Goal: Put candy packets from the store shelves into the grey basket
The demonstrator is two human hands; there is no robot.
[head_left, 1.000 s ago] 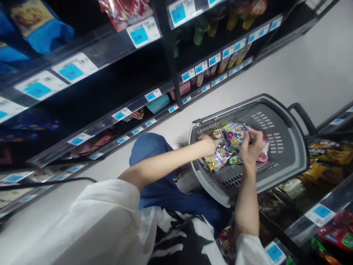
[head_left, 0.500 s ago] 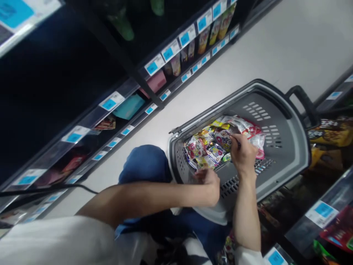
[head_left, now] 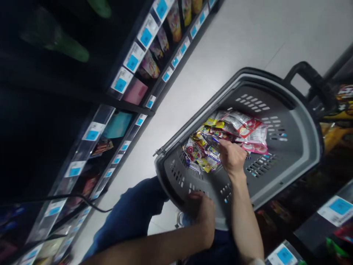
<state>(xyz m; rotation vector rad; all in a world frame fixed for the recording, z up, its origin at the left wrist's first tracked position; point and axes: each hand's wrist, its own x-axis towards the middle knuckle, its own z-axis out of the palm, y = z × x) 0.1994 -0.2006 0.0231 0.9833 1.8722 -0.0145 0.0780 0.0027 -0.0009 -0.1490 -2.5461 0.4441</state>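
A grey shopping basket (head_left: 281,176) with slotted walls holds a heap of small shiny candy packets (head_left: 194,149). My right hand (head_left: 234,156) reaches into it over the heap, its fingers closed at a candy packet with a dark blue edge (head_left: 213,140); the hand hides most of that packet. My left hand (head_left: 203,208) is over the near side of the basket, lower than the heap. Its fingers are curled in shadow, and whatever they hold, if anything, is hidden. Larger red and white pouches (head_left: 245,125) lie at the heap's far side.
A dark store shelf (head_left: 110,97) with blue and white price tags runs along the left. Another shelf with snack bags (head_left: 335,138) stands on the right. The basket's black handle (head_left: 311,79) sticks out at its far end. Pale floor (head_left: 190,81) lies between.
My left hand has drawn back from the packets toward the near wall of the basket. My right hand has shifted slightly left and down in view. The view has rotated.
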